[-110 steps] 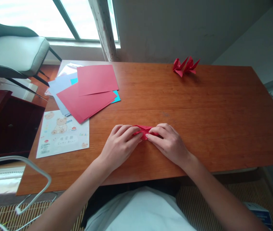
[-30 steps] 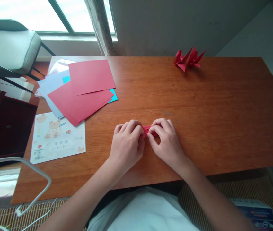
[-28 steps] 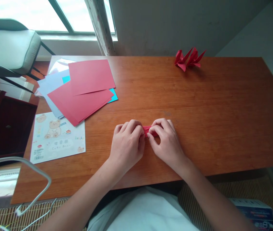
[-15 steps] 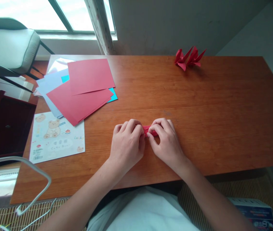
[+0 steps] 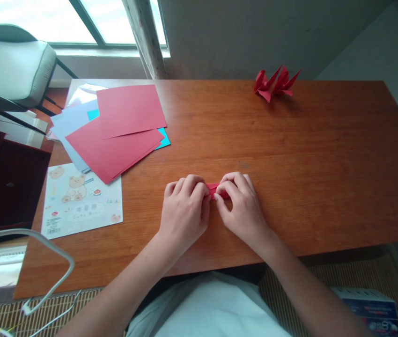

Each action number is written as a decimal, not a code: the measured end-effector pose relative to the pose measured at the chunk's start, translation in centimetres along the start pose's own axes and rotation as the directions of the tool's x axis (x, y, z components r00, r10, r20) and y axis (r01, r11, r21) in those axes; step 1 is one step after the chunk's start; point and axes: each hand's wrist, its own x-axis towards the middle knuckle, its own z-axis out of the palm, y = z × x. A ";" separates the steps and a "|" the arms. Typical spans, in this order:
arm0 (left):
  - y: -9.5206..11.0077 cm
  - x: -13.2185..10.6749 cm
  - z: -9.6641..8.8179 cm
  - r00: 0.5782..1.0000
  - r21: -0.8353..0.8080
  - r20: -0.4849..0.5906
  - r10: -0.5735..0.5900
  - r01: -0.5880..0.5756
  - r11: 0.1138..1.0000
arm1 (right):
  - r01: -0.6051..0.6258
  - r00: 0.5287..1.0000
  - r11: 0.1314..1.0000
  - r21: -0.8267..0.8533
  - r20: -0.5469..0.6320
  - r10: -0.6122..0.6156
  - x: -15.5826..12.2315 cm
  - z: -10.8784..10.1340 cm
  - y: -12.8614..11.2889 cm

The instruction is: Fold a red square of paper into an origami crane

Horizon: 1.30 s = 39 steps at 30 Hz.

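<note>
A small folded piece of red paper lies between my hands near the front of the wooden table. My left hand pinches its left end, with the fingers curled over it. On the other end, my right hand grips the paper between thumb and fingertips. Much of the paper is hidden behind the fingers, so its full shape cannot be made out. Two folded red paper cranes stand together at the table's far edge.
Sheets of red paper lie fanned over blue and pale sheets at the left. Nearer me is a bear-printed paper packet. A white cable loops by the table's left front corner. A chair stands by the window.
Both hands keep their grip on the folded red paper with barely any movement. The whole view has shifted very slightly.
</note>
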 end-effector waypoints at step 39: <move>0.1 0.0 0.3 1.000 0.035 -0.012 0.010 -0.010 0.999 | 0.089 0.995 0.992 -0.084 0.057 -0.084 0.4 -0.3 0.7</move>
